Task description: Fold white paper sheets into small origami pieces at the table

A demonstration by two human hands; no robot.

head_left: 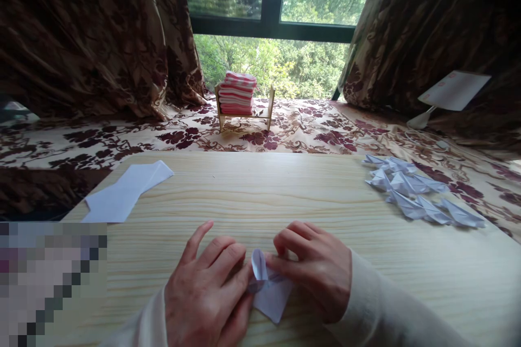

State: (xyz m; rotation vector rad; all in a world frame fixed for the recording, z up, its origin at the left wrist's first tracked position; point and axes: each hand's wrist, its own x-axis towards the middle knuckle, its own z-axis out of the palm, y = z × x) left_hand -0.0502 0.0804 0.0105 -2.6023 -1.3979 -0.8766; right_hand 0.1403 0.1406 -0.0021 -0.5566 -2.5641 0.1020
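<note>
Between my two hands a small piece of white folded paper (273,299) lies on the wooden table, with one flap curling upright near its top. My left hand (214,282) grips the paper's left side with thumb and index finger, while its little finger sticks out. From the right, my right hand (315,265) pinches the paper's upper edge, its other fingers curled in. Parts of the paper are hidden under the fingers. Several folded white paper pieces (411,187) sit in rows at the table's right. Flat white paper sheets (126,192) lie overlapping at the left.
The light wooden table (244,190) meets a flower-patterned cloth surface (187,135). On that stand a small wooden rack (271,108) with folded pink-and-white towels (236,95) and a white lamp-like object (453,89). Curtains (81,27) flank the window. Pixelation covers the lower left corner.
</note>
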